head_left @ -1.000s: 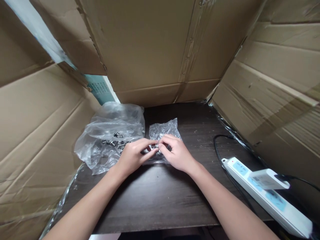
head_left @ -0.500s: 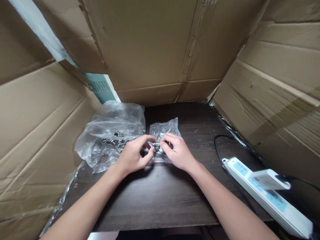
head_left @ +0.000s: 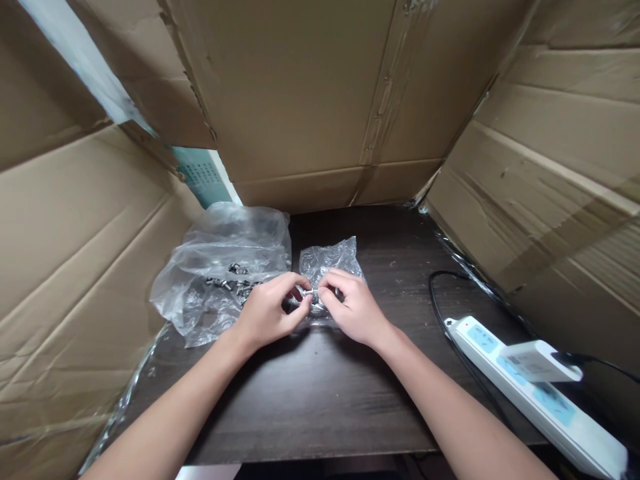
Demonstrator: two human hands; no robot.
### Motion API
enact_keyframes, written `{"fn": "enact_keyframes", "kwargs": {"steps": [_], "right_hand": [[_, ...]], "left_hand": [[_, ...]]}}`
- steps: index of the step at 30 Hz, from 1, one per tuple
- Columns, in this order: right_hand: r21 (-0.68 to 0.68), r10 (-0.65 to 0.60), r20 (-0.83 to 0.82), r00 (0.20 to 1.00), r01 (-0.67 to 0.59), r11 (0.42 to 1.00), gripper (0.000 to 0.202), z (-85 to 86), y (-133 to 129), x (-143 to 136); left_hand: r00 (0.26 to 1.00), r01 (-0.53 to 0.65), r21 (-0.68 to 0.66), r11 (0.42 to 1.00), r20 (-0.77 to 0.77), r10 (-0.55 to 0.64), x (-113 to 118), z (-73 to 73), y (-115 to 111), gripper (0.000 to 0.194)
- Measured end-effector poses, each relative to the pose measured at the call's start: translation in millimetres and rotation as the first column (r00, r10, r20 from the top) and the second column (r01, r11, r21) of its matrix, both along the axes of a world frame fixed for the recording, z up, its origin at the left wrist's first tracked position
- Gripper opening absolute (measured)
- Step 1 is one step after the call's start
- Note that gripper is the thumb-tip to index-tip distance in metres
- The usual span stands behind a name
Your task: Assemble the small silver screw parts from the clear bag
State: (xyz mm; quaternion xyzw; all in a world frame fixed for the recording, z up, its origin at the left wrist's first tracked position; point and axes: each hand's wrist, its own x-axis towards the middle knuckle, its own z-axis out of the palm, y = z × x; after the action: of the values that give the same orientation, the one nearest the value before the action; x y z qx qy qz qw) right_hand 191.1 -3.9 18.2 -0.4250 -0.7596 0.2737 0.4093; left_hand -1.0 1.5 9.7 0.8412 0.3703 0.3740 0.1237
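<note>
A small, bolt-like metal part (head_left: 312, 292) spans the gap between my two hands, its shiny shaft lying crosswise. The thumb and fingertips of my left hand (head_left: 273, 303) are closed on its left end. At the other end, my right hand (head_left: 353, 303) pinches it, and the fingers there hide its tip. Below and behind the hands lies a small clear plastic bag (head_left: 330, 257) with dark metal pieces partly showing. To the left, a larger clear plastic bag (head_left: 235, 233) holds several small metal parts (head_left: 235, 283), some covered by my left hand.
A dark wooden table (head_left: 320, 400) carries everything, with cardboard walls (head_left: 310, 100) at the back and both sides. On the right lies a white power strip (head_left: 540, 393) with a plugged-in white adapter (head_left: 537, 360) and a black cable (head_left: 435, 300).
My left fingertips have closed onto the metal part, which now lies more plainly between both hands. My right hand has shifted slightly left. The bags have barely moved.
</note>
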Motion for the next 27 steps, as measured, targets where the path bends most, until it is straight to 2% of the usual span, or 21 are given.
{"fn": "enact_keyframes", "kwargs": {"steps": [13,18,27], "right_hand": [[0.01,-0.037,0.006,0.999,0.036,0.999,0.022,2.3,1.2,3.3],[0.021,-0.075,0.03,0.997,0.075,0.997,0.01,2.3,-0.1,3.8],[0.039,-0.015,0.043,0.999,0.014,0.999,0.011,1.3,-0.3,4.2]], "left_hand": [[0.998,0.024,0.044,0.999,0.056,-0.026,-0.5,-1.2,1.2,0.011],[0.995,0.033,0.06,0.998,0.087,-0.038,-0.6,-4.3,1.4,0.01],[0.994,0.083,0.08,0.993,0.06,-0.088,0.2,-5.9,2.0,0.01]]}}
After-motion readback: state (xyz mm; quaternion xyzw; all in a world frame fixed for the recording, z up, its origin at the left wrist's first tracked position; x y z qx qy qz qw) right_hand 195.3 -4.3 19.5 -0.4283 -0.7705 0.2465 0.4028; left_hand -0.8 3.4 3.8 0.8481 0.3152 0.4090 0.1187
